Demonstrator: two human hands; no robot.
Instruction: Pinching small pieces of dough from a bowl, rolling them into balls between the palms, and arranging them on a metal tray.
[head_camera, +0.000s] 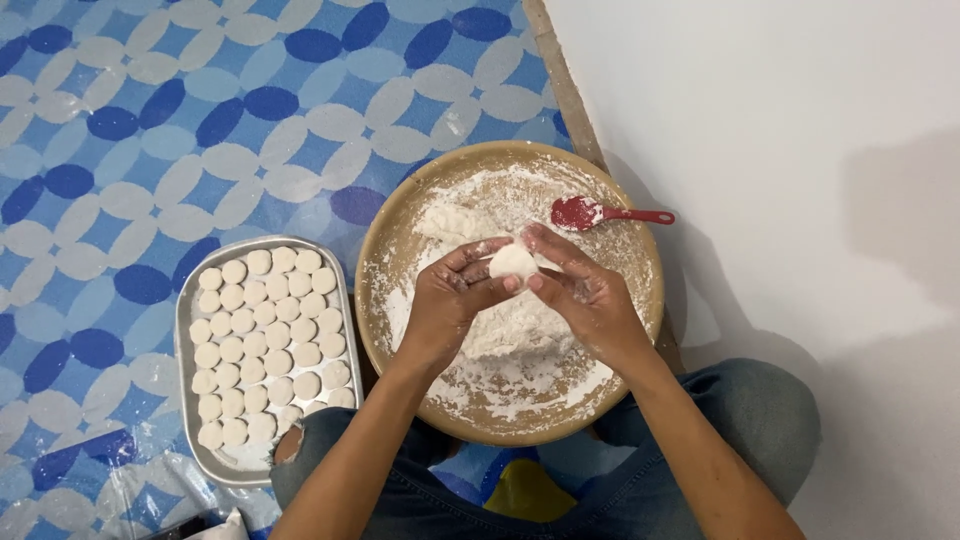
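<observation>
Dozens of flat white dough discs (265, 345) fill the metal tray (186, 330) on the patterned floor mat (120, 120), left of the round floured tray (400, 235). Left hand (450, 300) and right hand (585, 290) meet over it, fingers curled partway round one small dough ball (513, 262), pinched between both sets of fingertips. Best to press evenly and stay above the flour pile (515, 325); red spoon (600, 213) lies at the right rim.

Both forearms angle inward, the left hand (450, 295) and right hand (585, 290) meeting fingertip to fingertip, flour-dusted.
</observation>
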